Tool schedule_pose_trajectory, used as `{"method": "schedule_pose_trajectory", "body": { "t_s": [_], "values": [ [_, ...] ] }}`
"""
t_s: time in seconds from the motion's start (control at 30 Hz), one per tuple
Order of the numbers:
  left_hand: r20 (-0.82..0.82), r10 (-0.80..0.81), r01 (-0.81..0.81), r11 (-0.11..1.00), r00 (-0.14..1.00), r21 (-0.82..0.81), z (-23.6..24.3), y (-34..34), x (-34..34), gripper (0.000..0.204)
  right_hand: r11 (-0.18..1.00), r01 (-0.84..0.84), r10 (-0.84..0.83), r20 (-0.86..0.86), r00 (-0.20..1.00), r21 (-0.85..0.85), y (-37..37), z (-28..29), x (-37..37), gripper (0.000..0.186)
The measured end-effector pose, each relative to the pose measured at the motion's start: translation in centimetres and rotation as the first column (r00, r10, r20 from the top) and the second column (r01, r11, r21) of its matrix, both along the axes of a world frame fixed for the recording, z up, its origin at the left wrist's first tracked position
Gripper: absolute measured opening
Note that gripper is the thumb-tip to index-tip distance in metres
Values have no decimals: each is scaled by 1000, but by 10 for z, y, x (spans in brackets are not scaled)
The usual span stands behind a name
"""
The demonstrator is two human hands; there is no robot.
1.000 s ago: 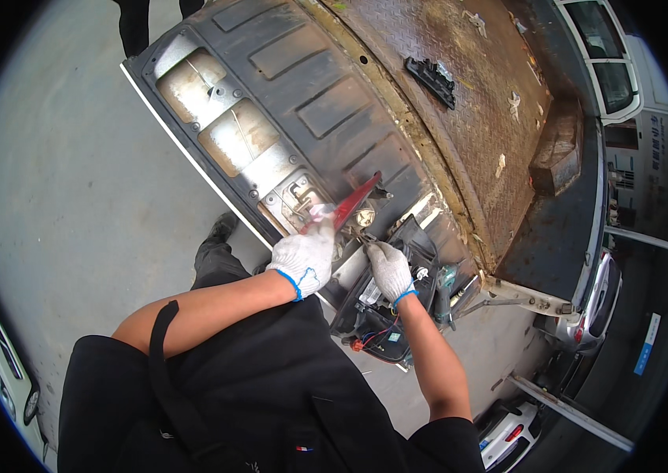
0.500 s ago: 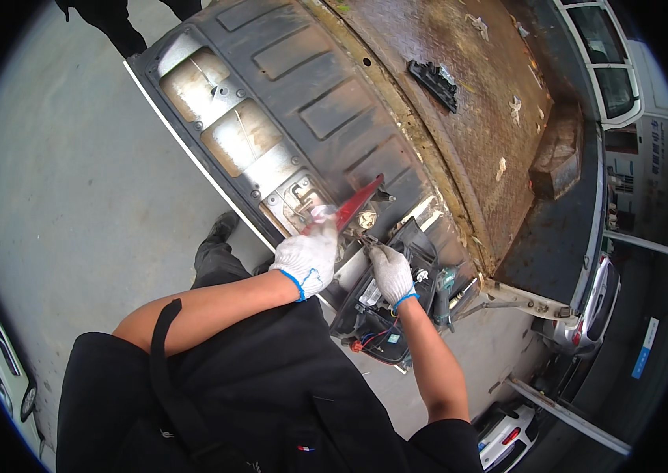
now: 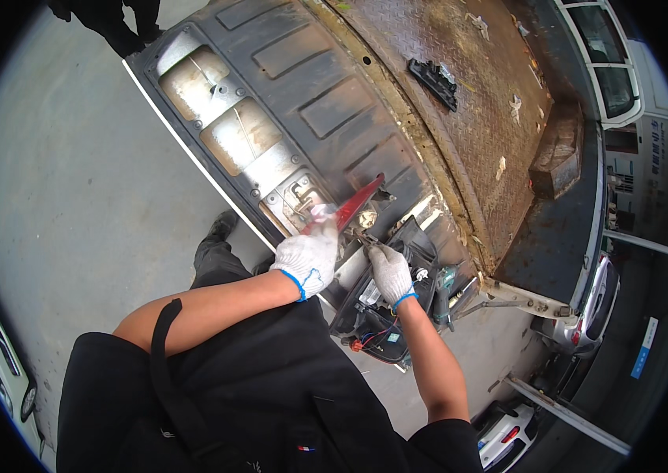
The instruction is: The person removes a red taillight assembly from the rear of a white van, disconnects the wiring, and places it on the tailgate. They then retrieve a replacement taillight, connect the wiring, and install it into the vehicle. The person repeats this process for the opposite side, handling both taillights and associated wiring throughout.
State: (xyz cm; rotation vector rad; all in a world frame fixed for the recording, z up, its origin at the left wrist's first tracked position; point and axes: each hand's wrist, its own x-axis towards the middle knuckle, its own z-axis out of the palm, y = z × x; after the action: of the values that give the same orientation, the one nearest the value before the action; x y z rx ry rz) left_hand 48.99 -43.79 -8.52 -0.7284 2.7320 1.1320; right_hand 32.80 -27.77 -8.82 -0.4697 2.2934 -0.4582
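Note:
My left hand [image 3: 308,254], in a white knit glove with a blue cuff, is closed around the lower end of a red tail light [image 3: 361,202]. The light's pointed end tilts up and to the right over the lowered tailgate [image 3: 302,52]. Close by on the right, my gloved right hand [image 3: 391,273] pinches a small dark piece [image 3: 364,240] beside the light; its kind is hard to make out. A pale round part [image 3: 367,219] shows between the light and that hand. Below the right hand lies a black housing [image 3: 372,306] with wires and connectors.
A green power tool [image 3: 444,293] lies right of my right hand, by the tailgate's hinge arm [image 3: 507,303]. The rusty truck bed [image 3: 460,142] holds a black plastic part [image 3: 433,83]. Another person's dark-clothed legs [image 3: 113,27] stand at the far left. Parked cars surround the area.
The other person's legs at the far left have shifted, one leg moving left. My hands and the tail light stay almost in place.

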Motion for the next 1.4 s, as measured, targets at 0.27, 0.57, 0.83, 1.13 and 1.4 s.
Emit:
{"method": "schedule_pose_trajectory", "body": {
  "t_s": [0.27, 0.57, 0.83, 1.13, 1.4],
  "values": [
    [-29, 25, -26, 1000, 999, -8, 3, 1, 0, 50, 994, 105, -105, 59, 993, -13, -1, -11, -1, 40],
    [59, -44, 41, 997, 997, 61, 2, -4, -2, 57, 867, -411, 484, -289, 826, 281, -18, 17, 9, 31],
    [48, -45, 43, 999, 998, 30, 5, -2, -1, 65, 508, -718, 854, -388, 347, 476, -43, 44, -20, 19],
    [17, -43, 43, 999, 999, 8, -2, 0, -1, 70, 653, -713, 744, -391, 542, 255, -50, 40, -39, 18],
    [10, -36, 36, 999, 999, 17, -2, -1, -1, 63, 924, -351, 372, -154, 915, 149, -46, 21, -55, 32]
  ]
}}
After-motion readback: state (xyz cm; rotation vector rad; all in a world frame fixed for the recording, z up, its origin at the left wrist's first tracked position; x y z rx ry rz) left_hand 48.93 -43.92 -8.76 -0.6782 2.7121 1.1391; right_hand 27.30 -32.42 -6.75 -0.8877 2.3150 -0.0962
